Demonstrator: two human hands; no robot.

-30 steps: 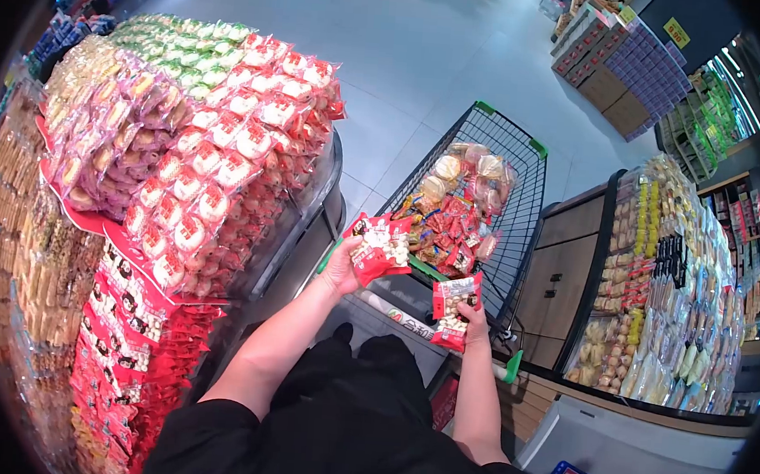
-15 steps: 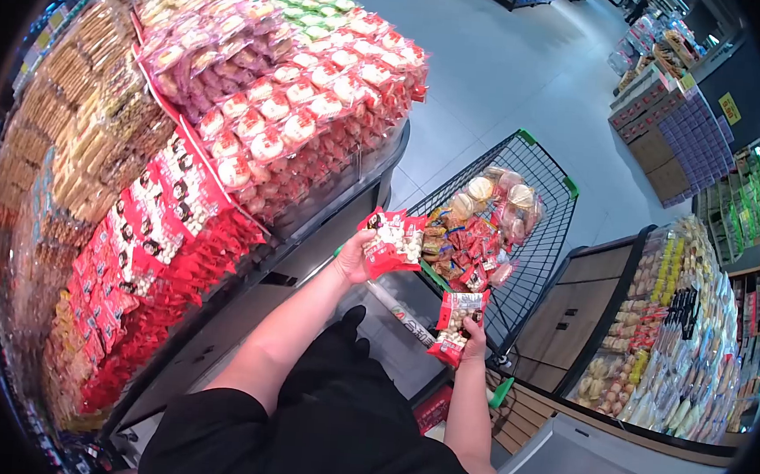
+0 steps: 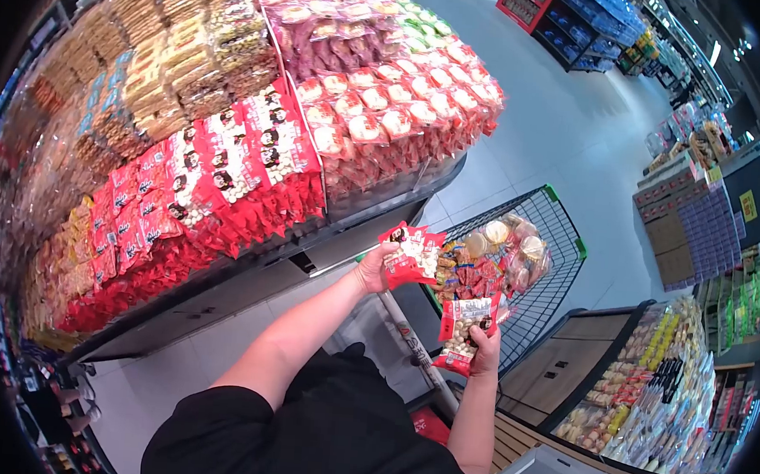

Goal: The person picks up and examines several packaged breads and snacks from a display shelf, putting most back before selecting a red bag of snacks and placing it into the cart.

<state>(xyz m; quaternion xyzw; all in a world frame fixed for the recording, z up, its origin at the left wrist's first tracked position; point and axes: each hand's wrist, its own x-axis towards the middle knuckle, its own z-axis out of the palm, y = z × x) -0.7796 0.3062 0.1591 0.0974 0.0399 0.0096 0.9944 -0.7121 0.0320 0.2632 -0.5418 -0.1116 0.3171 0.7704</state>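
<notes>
My left hand [image 3: 376, 268] grips a red snack bag [image 3: 416, 255] by its left edge; white, rounded pieces show through its clear window. In my right hand [image 3: 485, 350] is a second red snack bag [image 3: 462, 318], held upright with the thumb across its front. Both bags are above the handle end of a shopping cart [image 3: 556, 271]. Inside the cart lie red-wrapped snacks [image 3: 476, 275] and clear packs of round, pale pastries [image 3: 531, 248]. Matching red bags [image 3: 226, 169] are stacked on the display at the left.
A long bin [image 3: 308, 263] of packaged snacks runs along my left, holding red-and-white round cakes [image 3: 397, 119] and tan biscuit packs [image 3: 173, 46]. On the right stands a wooden display with bagged breads [image 3: 651, 388]. Farther off are stacked cartons [image 3: 689, 228] and a blue-stocked shelf [image 3: 589, 23].
The view has turned left, so the snack display, cart and both hands sit farther right in the picture. Each hand still holds its red bag.
</notes>
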